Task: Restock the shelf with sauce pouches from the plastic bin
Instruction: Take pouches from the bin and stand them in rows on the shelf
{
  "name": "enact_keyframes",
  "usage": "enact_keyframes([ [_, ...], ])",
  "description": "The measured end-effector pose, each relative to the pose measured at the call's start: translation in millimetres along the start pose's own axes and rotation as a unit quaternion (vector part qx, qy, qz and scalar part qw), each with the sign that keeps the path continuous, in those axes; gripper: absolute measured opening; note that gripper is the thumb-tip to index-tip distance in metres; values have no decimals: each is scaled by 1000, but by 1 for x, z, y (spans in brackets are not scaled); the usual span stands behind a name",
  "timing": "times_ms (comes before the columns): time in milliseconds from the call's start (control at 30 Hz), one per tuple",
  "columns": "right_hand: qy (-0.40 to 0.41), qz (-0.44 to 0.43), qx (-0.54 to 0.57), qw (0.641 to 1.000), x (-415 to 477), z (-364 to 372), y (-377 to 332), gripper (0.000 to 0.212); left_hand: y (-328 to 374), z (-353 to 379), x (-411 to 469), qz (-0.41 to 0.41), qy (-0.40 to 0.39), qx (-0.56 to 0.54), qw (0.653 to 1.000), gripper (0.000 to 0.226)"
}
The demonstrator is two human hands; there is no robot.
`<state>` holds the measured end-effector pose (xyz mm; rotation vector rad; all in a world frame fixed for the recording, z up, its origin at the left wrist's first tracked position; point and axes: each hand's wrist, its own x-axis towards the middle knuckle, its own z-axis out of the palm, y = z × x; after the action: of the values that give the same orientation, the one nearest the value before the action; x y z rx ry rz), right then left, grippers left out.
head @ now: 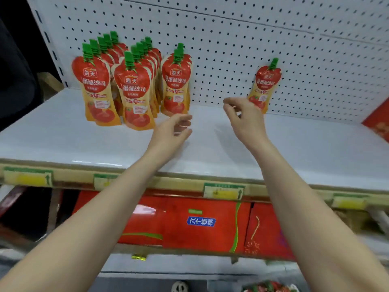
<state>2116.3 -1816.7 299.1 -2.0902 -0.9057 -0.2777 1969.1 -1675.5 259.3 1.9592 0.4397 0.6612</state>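
Left hand (174, 127) hung loosely open over the shelf (63, 133), held nothing, right hand (244, 119) was relaxed, empty, just beside a lone pouch (266, 83)

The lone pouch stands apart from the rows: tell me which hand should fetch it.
Right, probably. The right hand is empty and close to the lone pouch; the left hand is by the rows.

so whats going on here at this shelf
A person is restocking the shelf. Three rows of sauce pouches stand at back left, and one lone pouch stands tilted by the pegboard further right. The right grip hovers just before that pouch, the left grip near the rows. Both hold nothing.
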Motion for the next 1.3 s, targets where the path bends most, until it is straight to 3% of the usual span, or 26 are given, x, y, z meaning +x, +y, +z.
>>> enact_keyframes([
  [233,127,10,-82,988,-173,-65,33,23,26,51,-99,61,-24,-83,994,27],
  [433,133,119,-134,975,-324,-106,85,20,18,129,-177,29,-117,-125,985,30],
  [733,47,380,-113,917,-488,-101,205,22,-57,266,-278,-111,-295,-21,949,34],
  [900,-119,523,-93,839,-540,-97,304,26,-105,353,-328,-188,-351,76,914,41],
  [1033,-191,519,-90,828,-563,-81,397,33,-150,417,-365,-222,-391,131,884,49],
  [1133,-274,522,-148,794,-569,-58,460,31,-177,456,-385,-225,-403,127,878,50],
  [1300,-264,534,-137,791,-574,-17,515,48,-214,504,-400,-209,-424,183,862,58],
])
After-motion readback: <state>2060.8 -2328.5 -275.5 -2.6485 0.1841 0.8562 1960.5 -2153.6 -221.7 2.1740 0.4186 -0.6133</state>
